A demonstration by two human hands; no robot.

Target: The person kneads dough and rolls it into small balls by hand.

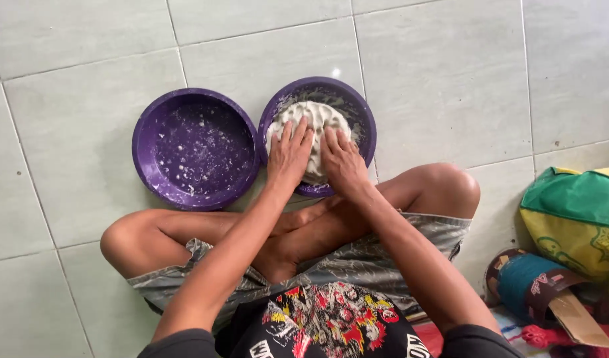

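Observation:
I sit cross-legged on a tiled floor. A purple round basin (361, 109) in front of me holds a lump of white dough (316, 119). My left hand (289, 154) and my right hand (343, 159) both press flat on the near side of the dough, fingers spread. To the left stands a second purple basin (145, 149), with only white crumbs and smears stuck to its bottom.
Pale grey floor tiles (450, 73) surround the basins. At the right edge lies a green and yellow cloth bag (576, 219), and below it a teal roll with a brown band (527, 282) and a piece of cardboard.

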